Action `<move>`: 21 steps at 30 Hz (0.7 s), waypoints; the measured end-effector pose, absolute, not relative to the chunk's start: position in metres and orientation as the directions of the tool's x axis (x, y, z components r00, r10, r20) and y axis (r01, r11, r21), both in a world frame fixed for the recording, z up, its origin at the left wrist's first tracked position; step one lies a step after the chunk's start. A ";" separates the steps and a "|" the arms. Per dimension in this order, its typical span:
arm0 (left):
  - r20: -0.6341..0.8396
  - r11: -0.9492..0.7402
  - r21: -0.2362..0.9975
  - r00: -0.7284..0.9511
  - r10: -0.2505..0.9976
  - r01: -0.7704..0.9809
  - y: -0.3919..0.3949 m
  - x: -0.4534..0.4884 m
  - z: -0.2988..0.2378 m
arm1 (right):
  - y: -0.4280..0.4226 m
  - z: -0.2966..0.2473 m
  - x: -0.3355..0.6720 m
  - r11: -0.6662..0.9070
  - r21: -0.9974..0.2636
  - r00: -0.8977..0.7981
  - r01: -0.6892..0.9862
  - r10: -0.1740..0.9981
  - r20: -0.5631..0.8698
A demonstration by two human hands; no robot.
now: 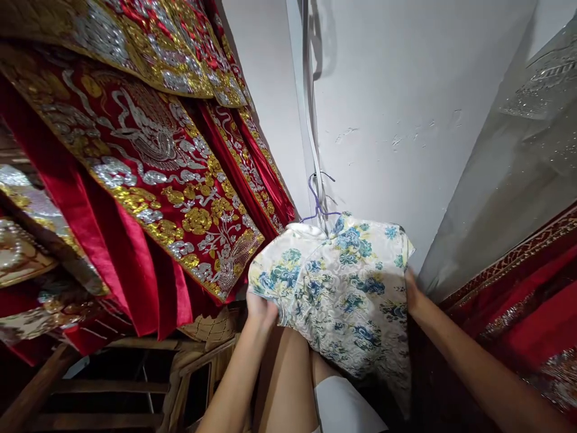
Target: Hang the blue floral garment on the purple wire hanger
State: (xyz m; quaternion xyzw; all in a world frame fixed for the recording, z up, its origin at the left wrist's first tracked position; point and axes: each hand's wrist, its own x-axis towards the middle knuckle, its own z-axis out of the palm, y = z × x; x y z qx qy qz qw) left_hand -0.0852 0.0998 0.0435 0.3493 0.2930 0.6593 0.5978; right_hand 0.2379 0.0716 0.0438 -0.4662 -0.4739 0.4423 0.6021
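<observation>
A white short-sleeved blouse (pixel 347 288) with blue, green and yellow flowers hangs in front of me on a purple hanger (pixel 317 207). The hanger's hook is up by a white pole or strip on the wall. My left hand (pixel 261 310) grips the blouse at the lower edge of the left sleeve; its thumb shows and the other fingers are hidden by the cloth. At the right side, just under the other sleeve, my right hand (pixel 411 293) holds the blouse's edge, with most of its fingers out of sight behind the cloth. Between both hands the front is spread out, slightly wrinkled.
Red garments (pixel 153 150) with gold and silver sequin embroidery hang at left. Below them stands a wooden frame (pixel 180 376) with slats. A plastic-covered garment (pixel 496 162) and red cloth (pixel 532 313) hang at right. The pale wall (pixel 396 108) is behind.
</observation>
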 end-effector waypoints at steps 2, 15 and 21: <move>0.106 -0.136 0.778 -0.085 0.991 -0.614 0.094 -0.088 0.057 | 0.083 0.056 0.248 0.231 -0.949 0.236 -0.214 0.955 0.179; 0.635 -0.546 0.720 -0.091 0.767 0.428 0.114 -0.113 0.103 | 0.062 0.166 0.197 0.445 -0.828 0.065 -0.341 0.890 0.452; 0.577 -0.527 0.811 -0.196 0.793 0.254 0.112 -0.080 0.080 | -0.020 0.141 0.147 0.402 -0.879 -0.678 -0.257 0.573 0.461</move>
